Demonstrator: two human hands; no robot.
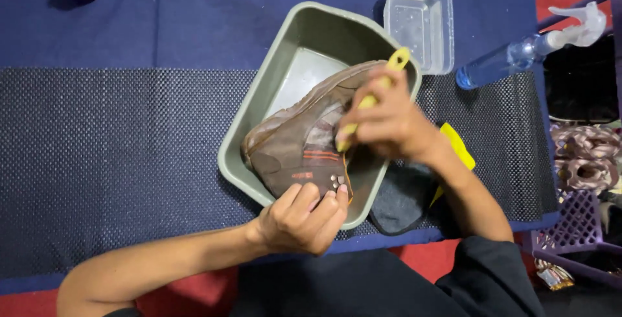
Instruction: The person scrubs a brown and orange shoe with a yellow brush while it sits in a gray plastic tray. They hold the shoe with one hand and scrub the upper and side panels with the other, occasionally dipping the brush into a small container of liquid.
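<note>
In the centre of the frame, the left hand point(303, 218) is gripping a brown shoe point(304, 139) over the grey tub point(259, 96); the right hand point(389, 119) is clutching a yellow brush point(396, 61). Hard scrubbing may be risking the wet shoe slipping.

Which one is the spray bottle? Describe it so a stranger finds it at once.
Start at the grey tub holding the brown shoe, then look right past the clear plastic container. The spray bottle lies on its side there: blue see-through body, white trigger head.
</note>
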